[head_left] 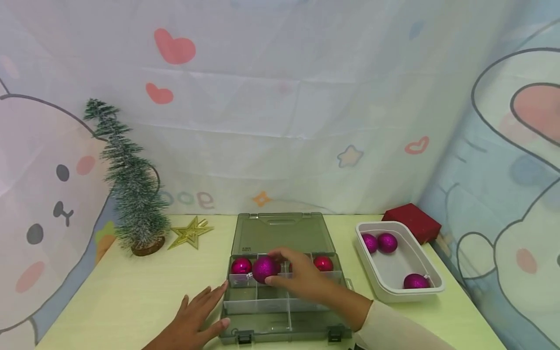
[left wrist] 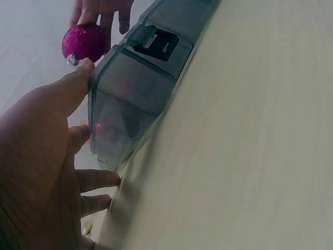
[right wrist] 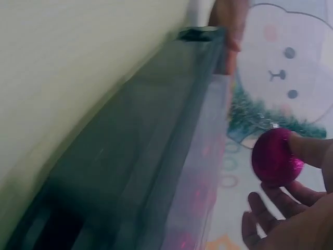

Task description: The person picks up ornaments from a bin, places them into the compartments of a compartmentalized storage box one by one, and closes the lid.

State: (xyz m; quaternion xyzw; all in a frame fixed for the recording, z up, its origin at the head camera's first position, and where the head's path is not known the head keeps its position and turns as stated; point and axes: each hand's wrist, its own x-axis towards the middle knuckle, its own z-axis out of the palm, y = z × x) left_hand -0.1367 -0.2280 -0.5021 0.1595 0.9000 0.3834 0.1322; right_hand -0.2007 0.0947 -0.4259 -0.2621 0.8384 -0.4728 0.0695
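A glittery purple Christmas bauble (head_left: pixel 264 270) is pinched between the thumb and fingers of my right hand (head_left: pixel 302 278). It is held above the back half of a divided plastic organizer box (head_left: pixel 258 321) whose lid lies folded back. In the right wrist view the bauble (right wrist: pixel 277 157) shows its silver cap. Shiny red baubles (head_left: pixel 241 266) sit in the box's back row, some partly hidden by my right hand. My left hand (head_left: pixel 192 316) has its fingers extended and touches the box's left side; the left wrist view shows the thumb against the box wall (left wrist: pixel 130 88).
To the right stands a white plastic tub (head_left: pixel 380 287) with 3 glittery purple baubles, and behind it a dark red box (head_left: pixel 413 222). At the left are a small frosted Christmas tree (head_left: pixel 135 194) and a gold star topper (head_left: pixel 191 234). A printed cloth (head_left: pixel 280 121) hangs behind the table.
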